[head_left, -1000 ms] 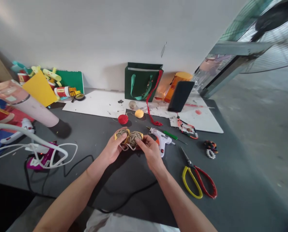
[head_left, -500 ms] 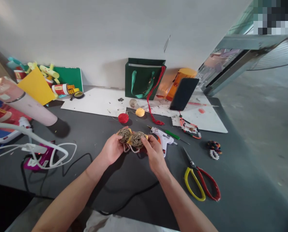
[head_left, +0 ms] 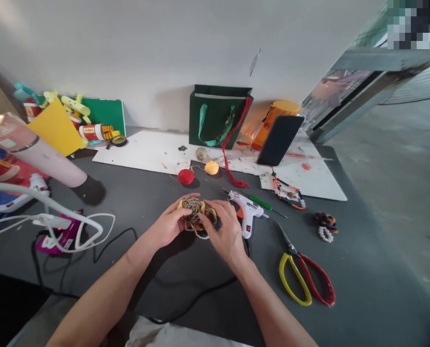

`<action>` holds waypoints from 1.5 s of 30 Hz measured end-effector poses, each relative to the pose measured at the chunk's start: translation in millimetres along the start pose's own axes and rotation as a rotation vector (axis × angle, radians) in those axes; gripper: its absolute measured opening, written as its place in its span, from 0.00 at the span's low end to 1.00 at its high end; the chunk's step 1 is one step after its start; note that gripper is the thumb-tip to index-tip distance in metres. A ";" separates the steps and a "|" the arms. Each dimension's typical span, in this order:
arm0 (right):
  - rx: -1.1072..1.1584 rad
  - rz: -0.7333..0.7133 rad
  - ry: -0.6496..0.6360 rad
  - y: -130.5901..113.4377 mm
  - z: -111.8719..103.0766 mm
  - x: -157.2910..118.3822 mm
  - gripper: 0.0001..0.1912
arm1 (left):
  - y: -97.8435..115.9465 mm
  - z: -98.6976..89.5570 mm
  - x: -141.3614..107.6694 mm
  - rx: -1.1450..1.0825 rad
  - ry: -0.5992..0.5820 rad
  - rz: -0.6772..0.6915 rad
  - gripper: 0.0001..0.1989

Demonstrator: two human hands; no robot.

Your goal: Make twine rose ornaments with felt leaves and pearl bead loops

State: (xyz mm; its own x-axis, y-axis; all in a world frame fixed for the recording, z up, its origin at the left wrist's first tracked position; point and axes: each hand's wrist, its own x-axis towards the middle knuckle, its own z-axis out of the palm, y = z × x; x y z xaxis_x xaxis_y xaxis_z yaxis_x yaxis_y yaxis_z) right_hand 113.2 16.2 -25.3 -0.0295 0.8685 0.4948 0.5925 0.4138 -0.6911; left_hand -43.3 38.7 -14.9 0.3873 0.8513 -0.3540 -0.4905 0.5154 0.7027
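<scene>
A knotted brown ornament (head_left: 192,208) with coiled, rose-like discs, yellow edging and a string of white beads (head_left: 200,235) is held up over the dark table. My left hand (head_left: 173,223) grips its left side, thumb on the front disc. My right hand (head_left: 226,231) closes on its right side, thumb and fingertips at the second disc, which is partly hidden behind my fingers. Just right of my right hand lies a white glue gun (head_left: 249,211), with a green-handled thin tool (head_left: 261,202) beside it. Open-handled scissors (head_left: 294,265) with yellow and red grips lie further right.
A red ball (head_left: 186,176) and a yellow ball (head_left: 211,167) lie beyond my hands. Behind stand a green gift bag (head_left: 213,120) and a leaning phone (head_left: 280,140). White cables (head_left: 88,224) and a pink tumbler (head_left: 52,159) occupy the left; beaded pieces (head_left: 325,227) lie right.
The two discs lay side by side between my hands; now the ornament is turned or folded, one disc facing forward. My right hand has shifted its fingers over the right part.
</scene>
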 end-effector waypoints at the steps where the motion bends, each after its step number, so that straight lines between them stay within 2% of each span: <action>1: 0.024 0.009 -0.003 -1.0 1.3 -0.5 0.06 | -2.0 0.8 -0.8 0.031 -0.010 0.006 0.21; 4: 0.102 0.080 0.002 -2.9 4.1 -2.7 0.02 | -3.6 1.7 -2.3 0.058 -0.029 0.016 0.20; 9: 0.249 0.289 -0.009 -1.3 -0.4 -2.2 0.06 | -1.5 -0.5 -1.2 0.059 -0.019 -0.019 0.20; 11: 0.262 0.243 -0.078 0.5 -4.3 -0.5 0.12 | -2.3 -1.2 -0.9 0.099 0.007 -0.021 0.21; 13: 0.240 0.124 -0.155 2.3 -7.5 1.1 0.21 | -3.3 -1.2 -1.2 0.124 0.025 -0.010 0.21; 15: 0.201 0.030 -0.193 3.7 -9.1 2.1 0.20 | -3.5 -0.7 -2.0 0.147 0.036 0.009 0.20; 18: 0.170 0.002 -0.178 4.8 -10.0 2.7 0.16 | -2.3 0.4 -3.6 0.144 0.043 0.009 0.19; 22: 0.198 0.006 -0.232 5.1 -12.1 3.5 0.25 | -0.1 1.0 -5.6 0.102 -0.005 -0.001 0.18; 24: 0.210 0.000 -0.256 5.3 -12.6 3.7 0.23 | 0.2 1.1 -6.5 0.130 -0.035 -0.004 0.16; 26: 0.213 -0.012 -0.239 5.5 -11.9 3.6 0.18 | 0.2 1.3 -7.2 0.155 -0.053 -0.013 0.14; 29: 0.217 -0.009 -0.162 5.4 -9.8 2.7 0.15 | -0.1 1.6 -7.3 0.074 -0.054 -0.028 0.15; 32: 0.216 0.011 -0.125 4.9 -9.1 1.7 0.18 | -0.8 1.9 -6.9 0.002 -0.040 -0.021 0.19; 35: 0.182 -0.021 -0.181 3.9 -9.7 0.6 0.25 | -1.5 2.4 -6.7 0.045 -0.008 0.004 0.18; 37: 0.148 -0.048 -0.185 3.1 -9.2 -0.4 0.23 | -1.6 2.6 -6.7 0.076 0.020 0.022 0.17; 41: 0.131 -0.020 -0.084 1.0 -4.7 -2.8 0.16 | -2.4 2.4 -6.1 0.047 0.011 0.023 0.17; 45: 0.097 0.027 -0.013 -0.1 -0.2 -3.8 0.19 | -4.8 3.7 -5.7 0.049 0.000 0.032 0.15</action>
State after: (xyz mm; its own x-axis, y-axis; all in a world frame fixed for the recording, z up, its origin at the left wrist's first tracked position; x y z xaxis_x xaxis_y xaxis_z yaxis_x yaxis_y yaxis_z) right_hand 113.4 12.8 -27.0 -0.0260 0.8828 0.4690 0.5128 0.4145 -0.7518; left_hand -40.3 31.0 -14.0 0.3720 0.8673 -0.3307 -0.4640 0.4823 0.7431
